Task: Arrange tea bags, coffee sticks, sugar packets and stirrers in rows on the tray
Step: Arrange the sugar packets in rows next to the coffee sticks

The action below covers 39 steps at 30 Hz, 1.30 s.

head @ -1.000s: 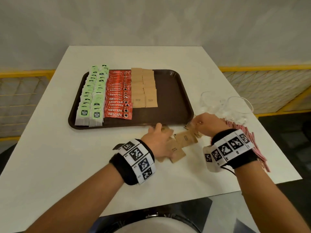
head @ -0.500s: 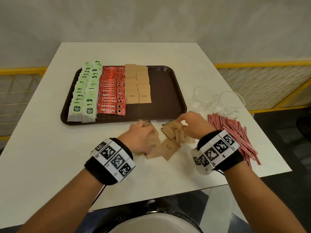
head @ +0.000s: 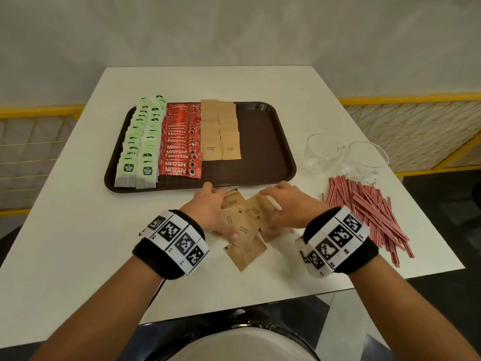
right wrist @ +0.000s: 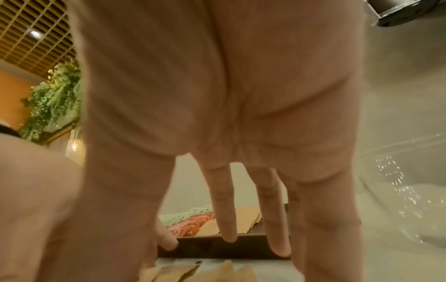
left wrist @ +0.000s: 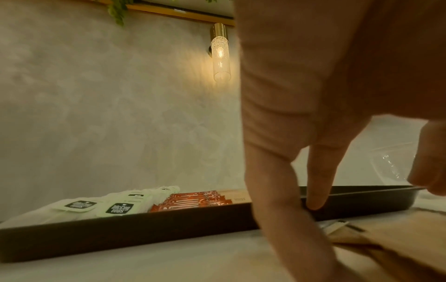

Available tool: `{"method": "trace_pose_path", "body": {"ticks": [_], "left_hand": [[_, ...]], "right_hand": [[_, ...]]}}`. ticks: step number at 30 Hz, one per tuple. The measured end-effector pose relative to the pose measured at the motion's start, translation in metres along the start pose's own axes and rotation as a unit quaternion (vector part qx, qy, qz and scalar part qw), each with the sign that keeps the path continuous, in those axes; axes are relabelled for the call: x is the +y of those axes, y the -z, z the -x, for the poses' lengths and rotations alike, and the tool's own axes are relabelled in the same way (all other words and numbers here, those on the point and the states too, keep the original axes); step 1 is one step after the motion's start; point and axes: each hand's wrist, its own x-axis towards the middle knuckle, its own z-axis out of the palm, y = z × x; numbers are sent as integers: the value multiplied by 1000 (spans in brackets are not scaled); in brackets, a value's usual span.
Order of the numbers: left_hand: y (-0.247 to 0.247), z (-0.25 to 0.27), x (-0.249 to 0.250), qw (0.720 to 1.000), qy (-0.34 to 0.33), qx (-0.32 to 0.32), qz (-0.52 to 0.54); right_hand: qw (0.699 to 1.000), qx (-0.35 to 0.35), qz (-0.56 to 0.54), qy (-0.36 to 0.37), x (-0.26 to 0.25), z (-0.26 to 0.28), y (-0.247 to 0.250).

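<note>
Several loose brown sugar packets [head: 243, 229] lie in a heap on the white table in front of the brown tray [head: 263, 152]. My left hand [head: 212, 209] rests on the heap's left side, thumb lying on a packet and fingers straight [left wrist: 313, 190]. My right hand [head: 287, 204] covers the right side with straight, spread fingers [right wrist: 224, 219] pointing down. On the tray stand two rows of green tea bags [head: 140, 149], a row of red coffee sticks [head: 179, 149] and two rows of sugar packets [head: 221, 131]. Red-striped stirrers [head: 364, 207] lie in a pile right of my right hand.
Two clear glasses [head: 321, 152] [head: 368, 160] stand right of the tray, just behind the stirrers. The tray's right third is bare brown surface. Yellow railings run beyond the table's left and right edges. A wall lamp [left wrist: 220, 51] glows behind.
Both hands have drawn closer together over the loose sugar packets, bunching them into a tighter heap. My left thumb now lies on top of a packet.
</note>
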Motion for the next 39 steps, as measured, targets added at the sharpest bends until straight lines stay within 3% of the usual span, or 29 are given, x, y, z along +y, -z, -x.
{"method": "trace_pose_path", "body": {"ticks": [11,29,39], "left_hand": [[-4,-1,-1,999,-5,-23,24],[-8,-9,-15,997,-36,-24,70],[8,-1,-29,972,-86,71,205]], "right_hand": [[1000,-16,8,2,-33,-23,-20],[998,-28,-49,15,-31,-35,-16],[967,30,-237,92,-21,-43,-11]]}}
